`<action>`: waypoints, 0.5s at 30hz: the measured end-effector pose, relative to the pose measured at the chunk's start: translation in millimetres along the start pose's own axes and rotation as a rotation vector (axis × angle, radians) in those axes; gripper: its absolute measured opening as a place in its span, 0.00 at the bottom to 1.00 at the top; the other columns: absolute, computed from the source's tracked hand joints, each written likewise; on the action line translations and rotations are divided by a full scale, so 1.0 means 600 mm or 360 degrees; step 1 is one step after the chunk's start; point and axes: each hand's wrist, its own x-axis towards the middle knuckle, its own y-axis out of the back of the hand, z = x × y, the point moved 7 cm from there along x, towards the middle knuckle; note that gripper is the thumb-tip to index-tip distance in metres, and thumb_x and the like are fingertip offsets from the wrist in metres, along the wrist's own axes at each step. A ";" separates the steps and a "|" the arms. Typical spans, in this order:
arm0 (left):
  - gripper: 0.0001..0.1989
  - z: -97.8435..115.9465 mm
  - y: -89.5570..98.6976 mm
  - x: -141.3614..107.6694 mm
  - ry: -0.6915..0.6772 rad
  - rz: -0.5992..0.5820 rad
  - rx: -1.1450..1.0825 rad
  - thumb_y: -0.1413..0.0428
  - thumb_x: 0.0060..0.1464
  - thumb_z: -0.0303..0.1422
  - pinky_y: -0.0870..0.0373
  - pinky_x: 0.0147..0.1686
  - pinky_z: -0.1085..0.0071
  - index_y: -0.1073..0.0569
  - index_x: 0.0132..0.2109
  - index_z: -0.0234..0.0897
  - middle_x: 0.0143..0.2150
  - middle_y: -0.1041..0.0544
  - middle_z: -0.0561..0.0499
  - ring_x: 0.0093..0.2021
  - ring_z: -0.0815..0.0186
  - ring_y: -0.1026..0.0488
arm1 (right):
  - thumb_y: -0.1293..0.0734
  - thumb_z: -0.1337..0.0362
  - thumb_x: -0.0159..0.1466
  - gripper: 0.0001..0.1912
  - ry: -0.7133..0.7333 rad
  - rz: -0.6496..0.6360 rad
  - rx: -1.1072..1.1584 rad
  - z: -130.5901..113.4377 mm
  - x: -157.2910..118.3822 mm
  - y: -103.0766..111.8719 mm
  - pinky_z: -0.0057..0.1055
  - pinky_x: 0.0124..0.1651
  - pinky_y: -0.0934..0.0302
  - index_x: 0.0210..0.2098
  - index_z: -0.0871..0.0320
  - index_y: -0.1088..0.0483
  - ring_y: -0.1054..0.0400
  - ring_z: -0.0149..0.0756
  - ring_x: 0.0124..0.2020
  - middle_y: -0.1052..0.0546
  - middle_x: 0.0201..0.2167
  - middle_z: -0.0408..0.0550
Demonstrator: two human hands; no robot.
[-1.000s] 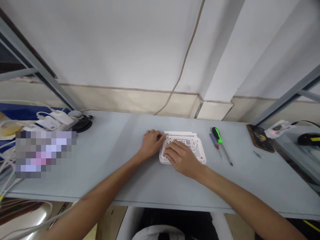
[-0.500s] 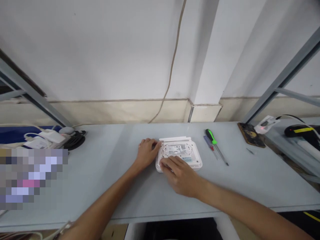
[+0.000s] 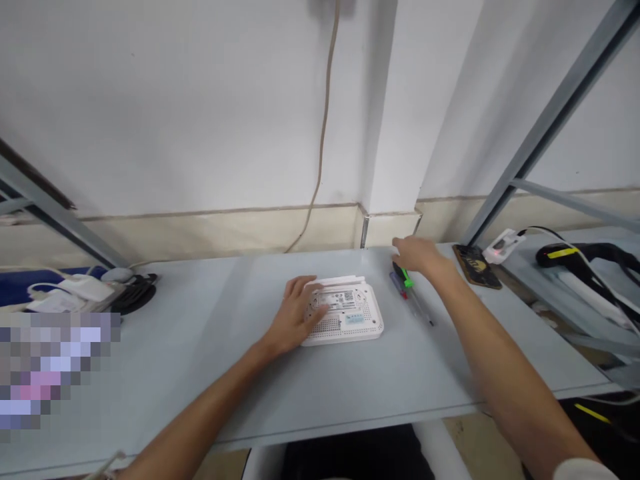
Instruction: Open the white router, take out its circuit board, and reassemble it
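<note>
A white router (image 3: 357,333) lies label side up on the table, its antennas folded along the far edge. My left hand (image 3: 295,313) rests over its left end, thumb and fingers spread on the vented casing. At the far side, my right hand (image 3: 417,255) is over the end of a black and green screwdriver (image 3: 409,283). The fingers are blurred and partly hidden, so a grip on the handle cannot be made out. Close beside that tool lies a smaller screwdriver (image 3: 397,283) with a blue and red handle. Both shafts point toward the near right.
A dark phone-like slab (image 3: 477,267) lies by the right shelf post, near a white plug (image 3: 503,247) with a cable. White adapters (image 3: 85,288) and a black coiled item (image 3: 135,293) crowd the left side. A wall stands behind the table (image 3: 225,387).
My right hand has left the router and moved right and away to the screwdrivers. My left hand has spread further over the router. The view has shifted slightly to the right.
</note>
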 end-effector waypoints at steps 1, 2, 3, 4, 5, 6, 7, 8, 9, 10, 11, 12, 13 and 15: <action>0.17 0.007 -0.001 0.000 -0.0033 -0.0034 0.0025 0.46 0.69 0.43 0.39 0.70 0.44 0.30 0.60 0.44 0.68 0.33 0.44 0.70 0.50 0.43 | 0.31 0.63 0.66 0.19 -0.0023 -0.0131 0.0023 0.016 0.014 -0.010 0.46 0.48 0.31 0.53 0.68 0.24 0.22 0.58 0.49 0.20 0.49 0.72; 0.17 0.011 -0.001 0.000 -0.0043 -0.0061 0.0043 0.46 0.69 0.42 0.39 0.70 0.43 0.30 0.61 0.44 0.69 0.33 0.44 0.70 0.50 0.44 | 0.28 0.62 0.64 0.20 -0.0021 -0.0258 0.0058 0.028 0.025 -0.024 0.44 0.45 0.30 0.52 0.68 0.23 0.20 0.55 0.43 0.19 0.44 0.69; 0.17 0.012 -0.001 -0.001 -0.0039 -0.0079 0.0053 0.46 0.69 0.42 0.39 0.70 0.43 0.30 0.61 0.44 0.69 0.33 0.44 0.70 0.50 0.44 | 0.26 0.61 0.62 0.20 0.0001 -0.0370 0.0101 0.036 0.034 -0.039 0.41 0.42 0.30 0.51 0.66 0.22 0.20 0.51 0.38 0.17 0.40 0.65; 0.18 0.013 -0.001 0.000 -0.0030 -0.0091 0.0060 0.46 0.70 0.42 0.39 0.70 0.43 0.30 0.62 0.44 0.69 0.33 0.44 0.70 0.50 0.44 | 0.26 0.62 0.62 0.21 0.0035 -0.0459 0.0147 0.041 0.041 -0.053 0.38 0.39 0.30 0.52 0.65 0.22 0.20 0.48 0.34 0.17 0.37 0.60; 0.18 0.013 -0.001 0.000 -0.0025 -0.0100 0.0067 0.47 0.70 0.42 0.38 0.70 0.43 0.30 0.62 0.43 0.68 0.32 0.44 0.70 0.50 0.43 | 0.26 0.62 0.62 0.21 0.0072 -0.0521 0.0191 0.044 0.047 -0.065 0.36 0.38 0.31 0.53 0.64 0.23 0.21 0.45 0.31 0.17 0.34 0.57; 0.19 0.014 -0.001 0.000 -0.0025 -0.0108 0.0075 0.47 0.70 0.42 0.37 0.69 0.43 0.30 0.63 0.43 0.68 0.31 0.44 0.70 0.50 0.43 | 0.27 0.64 0.62 0.22 0.0105 -0.0562 0.0234 0.048 0.051 -0.073 0.35 0.37 0.31 0.55 0.63 0.24 0.22 0.43 0.30 0.17 0.32 0.54; 0.19 0.014 -0.001 0.000 -0.0029 -0.0115 0.0084 0.47 0.70 0.42 0.37 0.69 0.44 0.30 0.64 0.44 0.67 0.31 0.44 0.70 0.50 0.42 | 0.28 0.65 0.62 0.24 0.0136 -0.0588 0.0278 0.051 0.055 -0.078 0.34 0.37 0.31 0.57 0.63 0.25 0.22 0.42 0.30 0.17 0.31 0.53; 0.20 0.015 -0.001 0.000 -0.0034 -0.0122 0.0094 0.47 0.70 0.43 0.36 0.69 0.45 0.30 0.64 0.44 0.67 0.30 0.44 0.69 0.51 0.41 | 0.28 0.66 0.63 0.25 0.0163 -0.0607 0.0326 0.054 0.057 -0.080 0.33 0.37 0.31 0.59 0.63 0.27 0.22 0.41 0.31 0.17 0.31 0.52; 0.20 0.016 0.000 0.000 -0.0036 -0.0124 0.0105 0.47 0.70 0.43 0.35 0.68 0.46 0.30 0.64 0.44 0.66 0.30 0.44 0.69 0.51 0.40 | 0.29 0.66 0.63 0.26 0.0191 -0.0623 0.0377 0.056 0.059 -0.080 0.32 0.37 0.31 0.61 0.62 0.28 0.22 0.41 0.31 0.17 0.31 0.51; 0.20 0.017 0.000 0.001 -0.0033 -0.0127 0.0116 0.47 0.70 0.43 0.35 0.68 0.47 0.30 0.65 0.44 0.66 0.30 0.44 0.69 0.51 0.40 | 0.29 0.65 0.63 0.27 0.0218 -0.0631 0.0426 0.059 0.060 -0.078 0.31 0.37 0.31 0.62 0.60 0.29 0.21 0.40 0.32 0.17 0.32 0.50; 0.20 0.018 0.001 0.001 -0.0029 -0.0130 0.0123 0.47 0.70 0.43 0.35 0.68 0.47 0.30 0.65 0.44 0.67 0.30 0.44 0.69 0.51 0.40 | 0.29 0.65 0.63 0.28 0.0246 -0.0634 0.0472 0.061 0.060 -0.073 0.30 0.37 0.31 0.62 0.59 0.29 0.22 0.39 0.33 0.17 0.33 0.49; 0.21 0.018 0.001 0.001 -0.0025 -0.0135 0.0127 0.48 0.71 0.43 0.34 0.68 0.47 0.30 0.65 0.44 0.67 0.31 0.44 0.69 0.51 0.40 | 0.28 0.65 0.62 0.27 0.0271 -0.0630 0.0511 0.064 0.058 -0.067 0.30 0.38 0.31 0.61 0.58 0.29 0.22 0.39 0.33 0.17 0.33 0.49; 0.21 0.019 0.002 0.002 -0.0025 -0.0139 0.0129 0.48 0.71 0.43 0.34 0.67 0.48 0.31 0.65 0.44 0.67 0.31 0.44 0.69 0.51 0.39 | 0.28 0.64 0.62 0.27 0.0289 -0.0621 0.0536 0.067 0.055 -0.058 0.30 0.38 0.31 0.60 0.58 0.28 0.22 0.39 0.33 0.17 0.33 0.48; 0.21 0.021 0.002 0.002 -0.0032 -0.0146 0.0132 0.48 0.71 0.43 0.33 0.67 0.48 0.31 0.66 0.44 0.66 0.31 0.44 0.68 0.51 0.39 | 0.28 0.62 0.62 0.25 0.0335 -0.0536 0.0618 0.073 0.045 -0.031 0.31 0.39 0.32 0.59 0.57 0.28 0.23 0.39 0.34 0.18 0.32 0.48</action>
